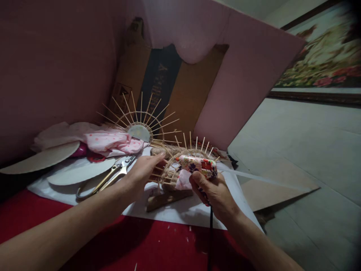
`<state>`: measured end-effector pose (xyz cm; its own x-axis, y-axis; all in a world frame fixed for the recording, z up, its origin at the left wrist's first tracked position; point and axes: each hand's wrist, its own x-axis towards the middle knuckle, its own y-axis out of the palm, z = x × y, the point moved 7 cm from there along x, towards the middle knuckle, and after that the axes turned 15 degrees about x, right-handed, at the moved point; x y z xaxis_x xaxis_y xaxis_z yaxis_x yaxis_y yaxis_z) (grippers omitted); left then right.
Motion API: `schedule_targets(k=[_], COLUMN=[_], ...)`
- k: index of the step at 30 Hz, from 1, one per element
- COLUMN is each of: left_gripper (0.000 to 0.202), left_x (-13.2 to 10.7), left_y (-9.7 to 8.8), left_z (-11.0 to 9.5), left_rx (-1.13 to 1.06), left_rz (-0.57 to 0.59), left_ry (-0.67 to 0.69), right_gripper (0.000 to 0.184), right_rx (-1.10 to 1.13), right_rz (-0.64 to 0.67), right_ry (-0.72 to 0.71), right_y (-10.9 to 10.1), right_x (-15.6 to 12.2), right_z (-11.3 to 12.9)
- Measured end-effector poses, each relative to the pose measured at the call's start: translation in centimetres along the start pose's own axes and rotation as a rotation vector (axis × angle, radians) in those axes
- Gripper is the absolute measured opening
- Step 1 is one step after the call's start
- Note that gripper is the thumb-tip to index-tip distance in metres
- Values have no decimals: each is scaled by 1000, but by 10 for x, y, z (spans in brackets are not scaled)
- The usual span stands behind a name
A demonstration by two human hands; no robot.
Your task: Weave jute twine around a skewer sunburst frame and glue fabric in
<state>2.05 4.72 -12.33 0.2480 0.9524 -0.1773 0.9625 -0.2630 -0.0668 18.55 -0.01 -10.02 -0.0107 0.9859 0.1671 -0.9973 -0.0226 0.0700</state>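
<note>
My right hand [216,190] is wrapped round a flower-patterned hot glue gun [194,165], whose orange nozzle points left and whose black cord hangs straight down. Between thumb and fingers, my left hand [145,167] grips the left side of a sunburst-shaped twine and stick piece [169,174], with thin wooden sticks fanning out from its rim. The nozzle sits over the twine ring; whether it touches cannot be made out. Part of the piece is hidden behind the glue gun. A roll of twine [159,151] lies just behind my left hand.
A second stick sunburst with a round pale centre [139,132] leans at the back against a cardboard box [194,86]. Golden-handled shears [113,175], white oval discs [81,172] and pink dotted cloth [109,141] lie left. White paper [197,212] covers red cloth [158,241].
</note>
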Motion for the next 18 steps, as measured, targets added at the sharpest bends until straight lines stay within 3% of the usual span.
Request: schedule_targets(k=[10,18], left_gripper=[37,39], left_x=[2,0], left_y=[1,0], left_z=[3,1], left_rx=[-9,15], left_rz=[15,-3], left_ry=[-7,-6], right_gripper=[48,39], right_rx=[40,215], right_rz=[50,32], right_ry=[28,72], right_y=[3,1], right_x=[1,1], right_z=[-3,-6])
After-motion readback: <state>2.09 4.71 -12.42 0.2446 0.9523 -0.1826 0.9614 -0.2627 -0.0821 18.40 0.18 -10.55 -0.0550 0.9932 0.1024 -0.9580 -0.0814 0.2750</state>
